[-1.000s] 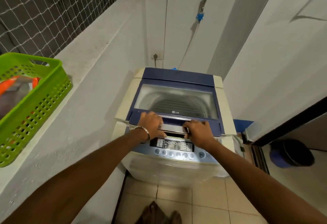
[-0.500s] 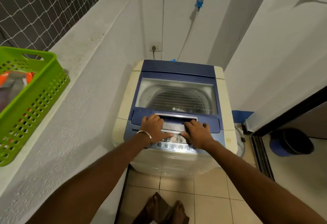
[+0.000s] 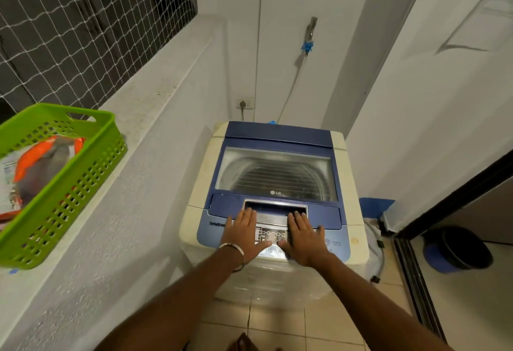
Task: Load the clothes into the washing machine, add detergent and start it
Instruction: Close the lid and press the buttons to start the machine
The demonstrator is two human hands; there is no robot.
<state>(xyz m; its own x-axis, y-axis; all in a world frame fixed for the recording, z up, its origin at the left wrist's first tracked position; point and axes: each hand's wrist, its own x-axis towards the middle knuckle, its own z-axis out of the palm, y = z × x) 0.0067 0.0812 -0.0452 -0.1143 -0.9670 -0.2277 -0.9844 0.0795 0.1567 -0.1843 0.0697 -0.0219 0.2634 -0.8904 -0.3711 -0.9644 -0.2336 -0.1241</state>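
A cream and blue top-loading washing machine (image 3: 341,145) stands in the corner, its blue lid (image 3: 277,132) lying flat and closed with a clear window over the drum. My left hand (image 3: 244,232) and my right hand (image 3: 302,237) rest flat on the front of the machine, fingers spread, fingertips at the silver lid handle (image 3: 273,216), palms over the control panel (image 3: 273,235). Neither hand holds anything. A green plastic basket (image 3: 72,184) on the ledge at left holds an orange and grey detergent packet (image 3: 47,162).
A white ledge (image 3: 144,106) with netting above runs along the left. A plug socket (image 3: 244,103) and a tap with a hose (image 3: 308,42) are on the back wall. At right is a sliding door track and a dark bucket (image 3: 460,250) on the floor.
The lid has come down from slightly raised to flat and closed. Both hands have opened from gripping the handle and now lie flat. The view has pulled back.
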